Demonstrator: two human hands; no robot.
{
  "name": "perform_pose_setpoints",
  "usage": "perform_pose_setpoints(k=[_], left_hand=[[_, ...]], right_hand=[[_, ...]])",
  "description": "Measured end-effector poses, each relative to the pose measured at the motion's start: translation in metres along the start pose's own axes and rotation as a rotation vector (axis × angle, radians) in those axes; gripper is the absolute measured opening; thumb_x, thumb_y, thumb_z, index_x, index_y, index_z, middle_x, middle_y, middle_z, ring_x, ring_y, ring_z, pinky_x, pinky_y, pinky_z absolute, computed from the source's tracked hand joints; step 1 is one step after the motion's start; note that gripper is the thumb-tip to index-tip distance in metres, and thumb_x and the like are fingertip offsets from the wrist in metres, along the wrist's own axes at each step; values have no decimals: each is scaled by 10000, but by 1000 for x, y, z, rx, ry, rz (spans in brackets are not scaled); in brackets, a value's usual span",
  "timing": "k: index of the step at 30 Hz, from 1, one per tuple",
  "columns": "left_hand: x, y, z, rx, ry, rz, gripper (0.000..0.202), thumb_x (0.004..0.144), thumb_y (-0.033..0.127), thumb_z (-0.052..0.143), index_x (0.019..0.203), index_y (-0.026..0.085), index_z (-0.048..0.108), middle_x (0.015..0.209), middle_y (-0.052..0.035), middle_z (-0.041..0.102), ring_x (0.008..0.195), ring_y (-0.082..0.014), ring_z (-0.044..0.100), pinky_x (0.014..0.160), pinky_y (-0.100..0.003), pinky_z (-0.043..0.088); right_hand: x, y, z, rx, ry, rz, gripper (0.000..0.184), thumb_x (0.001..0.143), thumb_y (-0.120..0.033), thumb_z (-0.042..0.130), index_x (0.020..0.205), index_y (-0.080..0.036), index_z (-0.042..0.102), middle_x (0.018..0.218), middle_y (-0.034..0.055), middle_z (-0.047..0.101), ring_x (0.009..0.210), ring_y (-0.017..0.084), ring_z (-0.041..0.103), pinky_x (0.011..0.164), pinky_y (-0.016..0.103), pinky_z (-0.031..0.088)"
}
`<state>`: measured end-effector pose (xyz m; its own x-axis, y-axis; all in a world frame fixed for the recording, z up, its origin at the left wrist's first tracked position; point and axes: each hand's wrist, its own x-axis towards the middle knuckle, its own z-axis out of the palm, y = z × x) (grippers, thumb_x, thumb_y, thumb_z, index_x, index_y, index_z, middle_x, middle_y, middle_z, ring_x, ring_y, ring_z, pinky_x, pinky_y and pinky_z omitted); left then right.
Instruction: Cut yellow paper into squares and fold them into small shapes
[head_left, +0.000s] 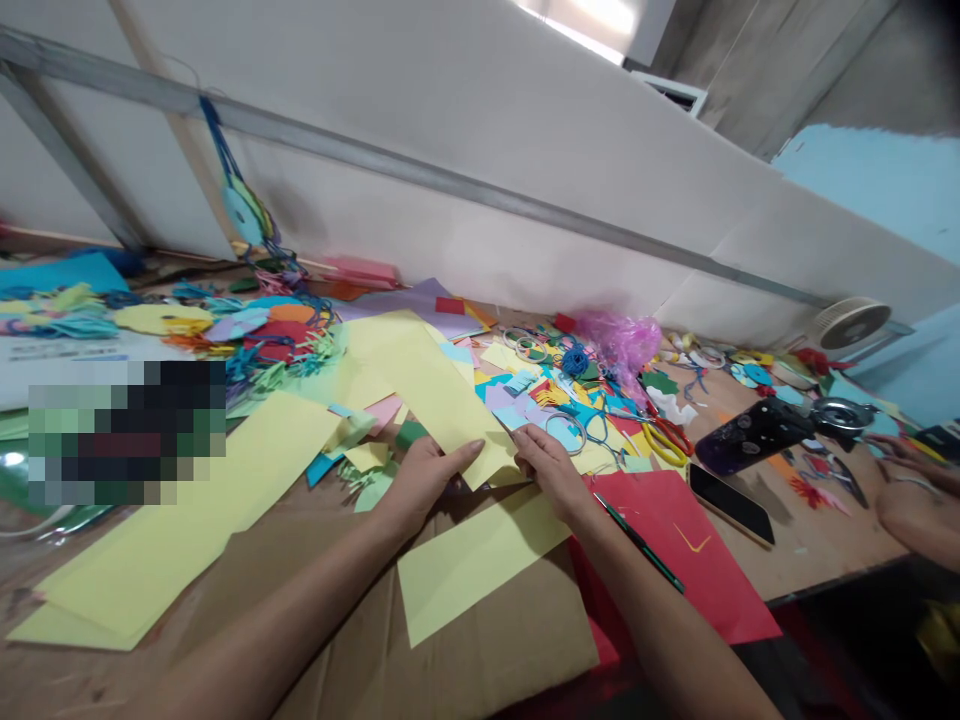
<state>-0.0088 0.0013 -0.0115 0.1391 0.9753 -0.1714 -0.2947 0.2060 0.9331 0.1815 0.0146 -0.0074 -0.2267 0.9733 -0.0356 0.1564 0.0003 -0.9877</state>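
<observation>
My left hand (429, 476) pinches the near edge of a long yellow paper sheet (420, 385) that lies across the table. Its fingers are pressed together on the paper. My right hand (550, 468) grips the same edge a little to the right, fingers curled over it. Below both hands lies another yellow sheet (469, 575) on brown cardboard (517, 650). A red paper sheet (686, 550) lies to the right, with a green pencil (637, 542) on it by my right forearm.
Several coloured paper scraps (555, 385) cover the table. Orange-handled scissors (667, 438), a black phone (731, 503) and a dark tool (757, 432) lie right. Another person's hand (904, 455) is at the far right. A white wall (465, 180) runs behind. A large yellow sheet (187, 520) lies left.
</observation>
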Motion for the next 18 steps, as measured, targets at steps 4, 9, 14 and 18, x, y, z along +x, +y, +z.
perform_pose_setpoints(k=[4, 9, 14, 18], left_hand=[[1, -1, 0, -19, -27, -12, 540, 667, 490, 852, 1015, 83, 783, 894, -148, 795, 699, -232, 677, 598, -297, 498], [-1, 1, 1, 12, 6, -27, 539, 652, 493, 861, 996, 86, 785, 887, -137, 798, 568, -167, 609, 511, -261, 433], [-2, 2, 2, 8, 12, -29, 539, 647, 496, 865, 990, 88, 788, 874, -136, 798, 576, -174, 618, 514, -260, 436], [-1, 1, 2, 13, 5, -15, 550, 648, 494, 863, 1020, 95, 787, 861, -135, 799, 602, -194, 641, 514, -263, 441]], right_hand=[[-2, -2, 1, 33, -18, 15, 436, 875, -644, 583, 768, -228, 506, 666, -35, 445, 618, 137, 424, 584, 269, 329], [-2, -2, 1, 36, -24, 6, 400, 893, -614, 582, 801, -229, 520, 649, -45, 421, 612, 135, 399, 570, 267, 292], [-2, -3, 2, -7, -3, -13, 410, 895, -621, 573, 781, -232, 509, 639, -46, 419, 607, 140, 382, 561, 273, 287], [-3, -6, 3, -38, 11, -21, 405, 902, -607, 571, 770, -228, 515, 633, -45, 437, 601, 138, 388, 576, 277, 302]])
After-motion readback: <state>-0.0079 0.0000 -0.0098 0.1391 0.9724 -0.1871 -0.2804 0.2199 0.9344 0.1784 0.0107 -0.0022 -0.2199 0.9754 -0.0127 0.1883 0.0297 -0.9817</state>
